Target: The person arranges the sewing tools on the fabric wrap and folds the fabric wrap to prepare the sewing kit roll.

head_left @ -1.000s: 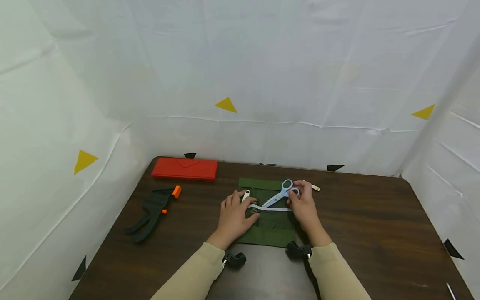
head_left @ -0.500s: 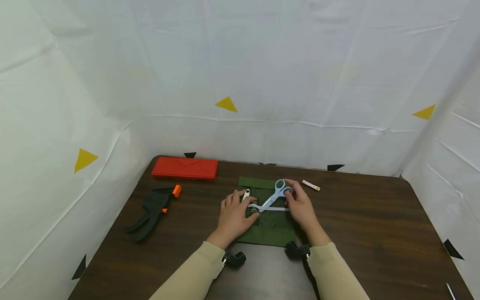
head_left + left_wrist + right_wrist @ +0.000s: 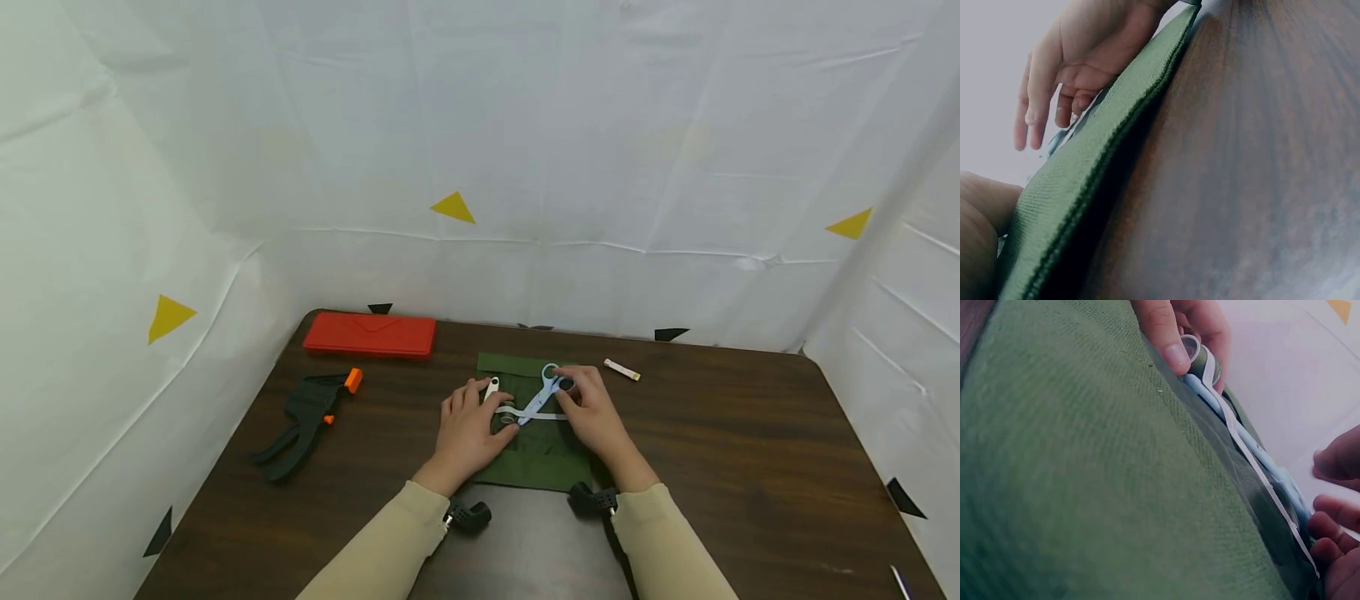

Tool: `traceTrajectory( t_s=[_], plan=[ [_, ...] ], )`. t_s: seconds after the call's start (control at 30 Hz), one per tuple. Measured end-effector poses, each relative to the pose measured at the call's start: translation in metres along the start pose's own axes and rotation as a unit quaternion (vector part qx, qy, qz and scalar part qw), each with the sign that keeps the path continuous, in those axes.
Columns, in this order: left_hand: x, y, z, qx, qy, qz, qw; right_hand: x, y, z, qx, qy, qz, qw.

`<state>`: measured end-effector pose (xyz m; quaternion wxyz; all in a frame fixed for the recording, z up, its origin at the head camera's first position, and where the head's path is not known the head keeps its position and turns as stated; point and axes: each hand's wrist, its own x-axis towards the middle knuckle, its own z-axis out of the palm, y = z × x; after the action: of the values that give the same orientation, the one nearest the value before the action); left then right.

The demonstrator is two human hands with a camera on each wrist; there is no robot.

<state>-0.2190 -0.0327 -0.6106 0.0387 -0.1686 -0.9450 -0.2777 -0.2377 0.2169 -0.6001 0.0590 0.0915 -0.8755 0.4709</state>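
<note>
"Where are the scissors (image 3: pixel 542 397)?"

"Between the hands, on the green cloth (image 3: pixel 536 472). The long axis slants: tips toward the wearer, near the left hand's (image 3: pixel 465 429) thumb, handle loops away, beside the right hand (image 3: pixel 597 418)."

"And the grips?"

"The left pinches a spool (image 3: pixel 1199 364), whose white ribbon (image 3: pixel 552 417) crosses the blades. The right's fingers are relaxed, thumb apart; whether they touch the loops, I can't tell."

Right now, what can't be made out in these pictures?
Head: the white holed tool's lower end, hidden by the left hand.
Head: one loop of the scissors, partly behind the right hand.
Head: the white stick's markings, too small.
Head: the slim rod, cut off by the bottom edge.
</note>
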Motion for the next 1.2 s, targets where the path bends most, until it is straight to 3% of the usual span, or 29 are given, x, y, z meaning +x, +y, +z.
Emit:
traceTrajectory(
  t_s=[0.3,0.5,0.7,0.87,1.2],
  plan=[
    [0.003,-0.002,0.0,-0.004,-0.003,-0.001,1.0,-0.001,-0.008,0.004,-0.072,-0.043,-0.04,0.9957],
    [0.001,-0.005,-0.002,0.001,-0.003,-0.003,1.0,0.001,-0.01,0.011,-0.105,-0.045,-0.061,0.9915],
    [-0.003,-0.006,-0.006,-0.013,0.003,-0.019,0.9997,0.0,-0.013,0.016,-0.137,-0.065,-0.1,0.9834],
    [-0.002,-0.006,-0.008,-0.008,-0.006,-0.023,0.9997,0.0,-0.015,0.016,-0.161,-0.086,-0.103,0.9778],
    [-0.003,-0.006,-0.008,-0.005,-0.012,-0.02,0.9997,-0.001,-0.014,0.016,-0.145,-0.107,-0.106,0.978]
  ],
)
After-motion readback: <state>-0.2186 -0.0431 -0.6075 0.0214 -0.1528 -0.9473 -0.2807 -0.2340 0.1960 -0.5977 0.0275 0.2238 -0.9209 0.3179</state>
